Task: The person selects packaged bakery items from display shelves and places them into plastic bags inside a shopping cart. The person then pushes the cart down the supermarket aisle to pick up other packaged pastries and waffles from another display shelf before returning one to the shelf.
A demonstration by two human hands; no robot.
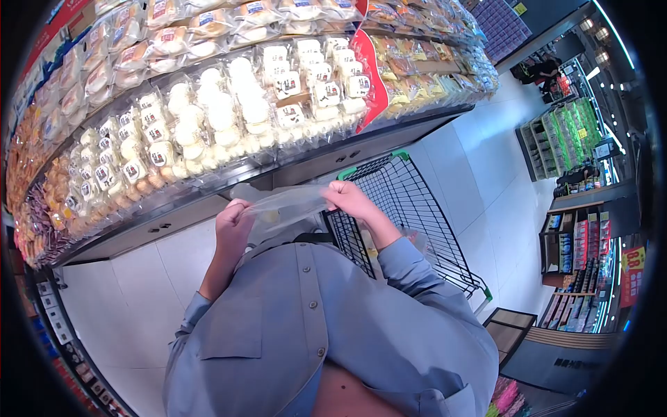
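Observation:
A clear plastic bag (288, 203) is stretched between my two hands in front of my waist. My left hand (235, 214) is closed on one end of it, and my right hand (345, 197) pinches the other end. The bag looks thin and see-through, and I cannot make out anything inside it. Just beyond my hands runs the lower edge of a display shelf (278, 156) stacked with wrapped buns (187, 132). The wire shopping cart (410, 201) with green corners stands beside and beyond my right hand.
Several more packaged breads (257, 14) fill the upper rows, with a red divider (370, 76) between sections. Pale floor tiles (479, 187) lie right of the cart. Farther right are a green-lit rack (566, 135) and goods shelves (580, 243). People (545, 69) are at the far upper right.

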